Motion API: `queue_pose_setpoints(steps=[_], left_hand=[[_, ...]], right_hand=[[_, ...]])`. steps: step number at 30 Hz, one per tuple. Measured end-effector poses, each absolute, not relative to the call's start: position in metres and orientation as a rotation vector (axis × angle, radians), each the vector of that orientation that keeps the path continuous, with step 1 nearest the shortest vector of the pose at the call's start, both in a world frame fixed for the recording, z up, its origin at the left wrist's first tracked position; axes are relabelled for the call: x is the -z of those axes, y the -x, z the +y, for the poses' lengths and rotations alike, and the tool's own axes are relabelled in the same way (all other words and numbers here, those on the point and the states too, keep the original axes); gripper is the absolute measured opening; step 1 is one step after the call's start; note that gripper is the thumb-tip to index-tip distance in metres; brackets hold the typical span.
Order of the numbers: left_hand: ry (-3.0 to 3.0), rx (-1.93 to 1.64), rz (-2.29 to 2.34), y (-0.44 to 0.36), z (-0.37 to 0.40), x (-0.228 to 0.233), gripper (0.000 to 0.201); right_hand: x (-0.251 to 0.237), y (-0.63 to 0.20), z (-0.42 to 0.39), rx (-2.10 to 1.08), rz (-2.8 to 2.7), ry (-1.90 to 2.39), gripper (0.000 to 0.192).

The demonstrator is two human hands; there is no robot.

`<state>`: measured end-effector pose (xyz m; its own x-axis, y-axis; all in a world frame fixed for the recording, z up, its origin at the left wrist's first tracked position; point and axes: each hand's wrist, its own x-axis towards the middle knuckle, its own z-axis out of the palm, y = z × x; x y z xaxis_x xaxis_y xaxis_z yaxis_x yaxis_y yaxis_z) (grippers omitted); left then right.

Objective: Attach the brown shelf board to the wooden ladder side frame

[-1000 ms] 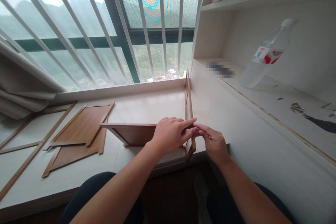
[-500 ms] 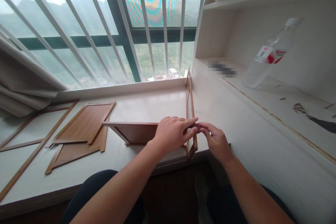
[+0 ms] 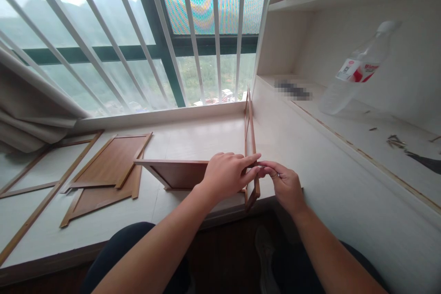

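the left hand (image 3: 225,175) lies over the near corner where two brown wooden panels meet, its fingers curled across the top edge of the crosswise panel (image 3: 175,172) and its forefinger stretched toward the right. that panel stands on its edge on the pale windowsill (image 3: 193,140), running left to right. the second panel, the upright panel (image 3: 250,138), also stands on edge and runs away from the person toward the window, just beside the white desk side (image 3: 296,147). the two panels touch at the corner under the left hand.

the right hand (image 3: 284,184) is at the same corner from the other side, thumb and forefinger pinched together on something small and shiny; what it is cannot be told. the fingertips of both hands almost meet at the top of the upright panel.

to the left, flat panels (image 3: 106,170) lie stacked on the windowsill, with thin wooden strips (image 3: 41,188) further left. a clear plastic bottle (image 3: 354,71) with a red and white label leans on the desk shelf at the right, and a few small screws (image 3: 394,140) lie scattered near it.
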<state>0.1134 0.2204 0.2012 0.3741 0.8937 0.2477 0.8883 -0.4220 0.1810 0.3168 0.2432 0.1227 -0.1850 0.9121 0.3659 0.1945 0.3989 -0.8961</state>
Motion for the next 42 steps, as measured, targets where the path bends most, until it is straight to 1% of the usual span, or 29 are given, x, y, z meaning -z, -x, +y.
queue_pose_setpoints(steps=[6, 13, 18, 22, 25, 31, 35, 39, 42], left_hand=[[-2.602, -0.482, 1.683, -0.114, 0.219, -0.202, 0.049], [-2.591, -0.489, 1.676, -0.114, 0.220, -0.202, 0.049], [-2.597, -0.489, 1.680, -0.114, 0.219, -0.202, 0.047], [-2.590, -0.491, 1.686, -0.115, 0.219, -0.203, 0.046], [-2.589, -0.489, 1.682, -0.116, 0.219, -0.203, 0.044], [-2.594, -0.485, 1.682, -0.116, 0.219, -0.203, 0.045], [-2.596, -0.479, 1.691, -0.116, 0.219, -0.203, 0.044], [-2.604, -0.479, 1.690, -0.116, 0.219, -0.204, 0.044], [-2.609, -0.471, 1.687, -0.116, 0.220, -0.204, 0.045]], right_hand=[[-0.122, -0.311, 0.240, -0.871, -1.571, 1.016, 0.032], [-0.121, -0.311, 0.241, -0.876, -1.610, 1.033, 0.036], [-0.127, -0.312, 0.245, -0.771, -1.736, 1.011, 0.041], [-0.132, -0.314, 0.249, -0.714, -1.792, 1.020, 0.048], [-0.134, -0.315, 0.251, -0.807, -1.789, 1.078, 0.055], [-0.148, -0.312, 0.251, -1.276, -1.581, 1.214, 0.059], [-0.160, -0.311, 0.253, -1.467, -1.531, 1.248, 0.060], [-0.171, -0.313, 0.257, -1.566, -1.521, 1.322, 0.057], [-0.176, -0.313, 0.257, -1.521, -1.560, 1.365, 0.054]])
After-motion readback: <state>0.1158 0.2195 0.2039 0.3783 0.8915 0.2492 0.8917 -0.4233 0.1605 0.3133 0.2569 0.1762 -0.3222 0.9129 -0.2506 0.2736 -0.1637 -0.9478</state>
